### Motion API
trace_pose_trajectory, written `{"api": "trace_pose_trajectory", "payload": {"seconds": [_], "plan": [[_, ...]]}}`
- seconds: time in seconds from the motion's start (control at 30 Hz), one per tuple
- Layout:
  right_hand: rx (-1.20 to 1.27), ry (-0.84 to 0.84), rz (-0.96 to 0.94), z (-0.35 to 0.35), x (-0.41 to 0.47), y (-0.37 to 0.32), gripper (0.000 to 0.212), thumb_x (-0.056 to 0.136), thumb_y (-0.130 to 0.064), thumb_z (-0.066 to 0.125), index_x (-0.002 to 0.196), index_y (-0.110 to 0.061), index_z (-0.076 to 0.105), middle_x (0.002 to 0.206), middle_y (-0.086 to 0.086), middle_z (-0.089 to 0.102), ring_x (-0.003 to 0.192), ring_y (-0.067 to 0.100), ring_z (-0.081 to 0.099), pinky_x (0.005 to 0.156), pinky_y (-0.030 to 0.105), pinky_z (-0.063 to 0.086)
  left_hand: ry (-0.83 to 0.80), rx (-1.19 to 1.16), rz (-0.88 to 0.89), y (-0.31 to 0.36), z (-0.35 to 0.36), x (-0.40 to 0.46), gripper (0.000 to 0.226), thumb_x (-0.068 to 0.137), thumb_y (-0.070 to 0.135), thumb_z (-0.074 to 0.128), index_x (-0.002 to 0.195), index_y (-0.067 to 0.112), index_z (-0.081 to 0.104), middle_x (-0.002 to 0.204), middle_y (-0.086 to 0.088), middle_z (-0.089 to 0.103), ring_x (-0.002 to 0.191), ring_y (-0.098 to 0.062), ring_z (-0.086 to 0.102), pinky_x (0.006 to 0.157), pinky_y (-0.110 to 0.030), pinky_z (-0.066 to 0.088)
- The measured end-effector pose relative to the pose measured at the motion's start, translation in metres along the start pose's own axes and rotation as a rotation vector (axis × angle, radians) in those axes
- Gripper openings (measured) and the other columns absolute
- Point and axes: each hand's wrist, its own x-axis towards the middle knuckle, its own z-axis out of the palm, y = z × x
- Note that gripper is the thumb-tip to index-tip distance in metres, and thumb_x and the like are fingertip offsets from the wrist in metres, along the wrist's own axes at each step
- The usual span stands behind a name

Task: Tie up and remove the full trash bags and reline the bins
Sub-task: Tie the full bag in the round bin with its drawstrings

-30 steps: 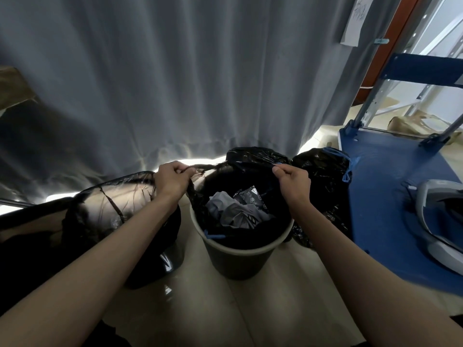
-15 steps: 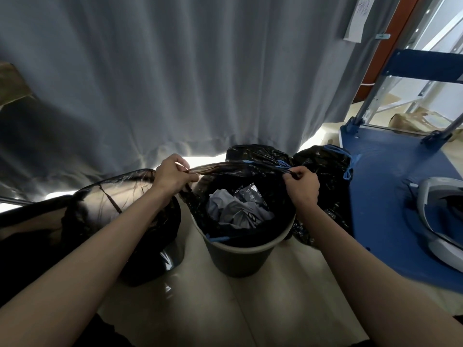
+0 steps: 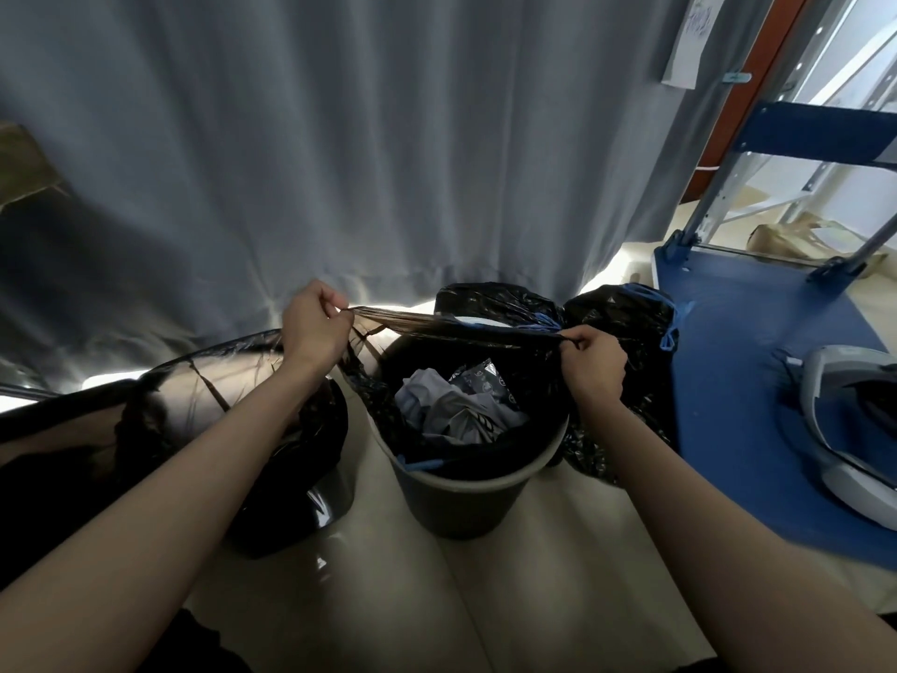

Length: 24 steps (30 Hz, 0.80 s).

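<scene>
Grey curtain (image 3: 340, 138) fills the upper half of the frame, hanging down to a pale tiled floor (image 3: 558, 575). At the centre, the left hand (image 3: 313, 323) is curled tight, pinching one side of the black trash bag (image 3: 437, 327) by its top edge, while the right hand (image 3: 594, 364) is likewise closed on the opposite side of that edge. Between the two hands the bag's mouth is pulled into a taut, nearly level band above the bin (image 3: 461, 497). A blue drawstring (image 3: 543, 323) shows gathered just beside the right hand. Below the stretched edge the bag sits inside the dark round bin, with crumpled grey and white waste (image 3: 451, 405) visible in it. Just behind the bin, toward the curtain, lie two tied black bags (image 3: 626, 313) with blue ties. In the lower left of the frame stands a second bin lined with glossy black plastic (image 3: 204, 381), touching the left forearm. On the right a blue platform cart (image 3: 752, 381) lies on the floor, carrying a grey and white object (image 3: 844, 429) at the frame's right edge. In the upper right a paper sheet (image 3: 689, 41) hangs by the curtain.
</scene>
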Motion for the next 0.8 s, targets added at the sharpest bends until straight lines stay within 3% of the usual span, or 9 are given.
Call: {"api": "trace_pose_trajectory", "payload": {"seconds": [0.1,0.2,0.3,0.47,0.53,0.6,0.67,0.73,0.8], "plan": [[-0.051,-0.045,-0.033,0.001,0.0,-0.003,0.012,0.082,-0.03,0.065,0.094,-0.031,0.066,0.108,0.004,0.064,0.096,0.025,0.063,0.086,0.039,0.053,-0.047,0.045,0.058,0.003,0.0,0.001,0.018,0.076,0.002,0.067,0.086,0.014,0.058,0.077,0.001,0.054,0.075,-0.018,0.051,0.069,-0.028,0.04],[-0.139,-0.139,-0.036,0.0,-0.001,-0.006,0.036,0.077,-0.038,0.072,0.11,-0.027,0.062,0.117,0.003,0.059,0.103,0.026,0.061,0.091,0.044,0.052,-0.113,0.059,0.046,0.006,-0.001,0.001,0.023,0.073,0.012,0.079,0.093,0.015,0.067,0.079,-0.001,0.058,0.071,-0.016,0.053,0.067,-0.027,0.04],[-0.211,-0.185,0.013,-0.006,-0.002,-0.005,0.047,0.079,-0.04,0.071,0.119,-0.02,0.057,0.119,0.006,0.06,0.105,0.028,0.06,0.093,0.043,0.051,-0.128,0.054,0.015,0.012,0.001,0.002,0.014,0.075,0.017,0.081,0.086,0.014,0.073,0.065,0.003,0.058,0.057,-0.01,0.052,0.063,-0.024,0.041],[-0.284,-0.345,0.135,-0.015,-0.011,-0.013,0.105,0.051,-0.074,0.064,0.132,-0.01,0.046,0.123,0.01,0.059,0.109,0.032,0.06,0.089,0.044,0.055,-0.115,0.055,0.019,0.02,-0.006,0.003,0.014,0.072,0.01,0.082,0.076,0.013,0.07,0.063,0.002,0.061,0.055,-0.015,0.056,0.066,-0.029,0.049],[-0.235,-0.385,0.151,-0.02,-0.016,-0.018,0.091,0.062,-0.066,0.068,0.127,-0.006,0.048,0.117,0.011,0.06,0.097,0.029,0.063,0.066,0.035,0.058,-0.127,0.104,0.014,0.022,-0.009,0.0,0.022,0.069,0.014,0.085,0.083,0.012,0.067,0.071,-0.002,0.062,0.064,-0.019,0.058,0.068,-0.031,0.049],[-0.2,-0.439,0.141,-0.026,-0.019,-0.022,0.053,0.078,-0.043,0.069,0.111,-0.004,0.055,0.104,0.011,0.06,0.076,0.024,0.062,0.046,0.026,0.051,-0.202,0.142,-0.037,0.022,-0.012,-0.005,0.033,0.066,0.016,0.087,0.088,0.011,0.063,0.079,-0.007,0.064,0.065,-0.022,0.06,0.062,-0.029,0.048],[-0.153,-0.431,0.127,-0.033,-0.022,-0.022,0.019,0.085,-0.022,0.065,0.087,-0.009,0.052,0.088,0.01,0.055,0.057,0.019,0.055,0.04,0.023,0.048,-0.287,0.219,-0.058,0.018,-0.013,-0.008,0.034,0.065,0.015,0.087,0.086,0.011,0.061,0.081,-0.012,0.066,0.063,-0.022,0.06,0.057,-0.027,0.045],[-0.054,-0.345,0.095,-0.038,-0.024,-0.02,0.015,0.087,-0.007,0.057,0.078,-0.011,0.046,0.075,0.009,0.052,0.045,0.016,0.051,0.037,0.022,0.046,-0.318,0.338,-0.019,0.016,-0.015,-0.013,0.028,0.065,0.015,0.085,0.083,0.011,0.065,0.081,-0.014,0.066,0.066,-0.023,0.058,0.059,-0.025,0.04],[0.022,-0.22,0.051,-0.046,-0.022,-0.018,0.01,0.085,-0.001,0.051,0.082,-0.01,0.051,0.069,0.011,0.057,0.038,0.014,0.052,0.035,0.021,0.046,-0.27,0.338,0.0,0.015,-0.017,-0.014,0.021,0.066,0.009,0.083,0.081,0.008,0.069,0.077,-0.013,0.065,0.07,-0.023,0.059,0.061,-0.025,0.038]]}}
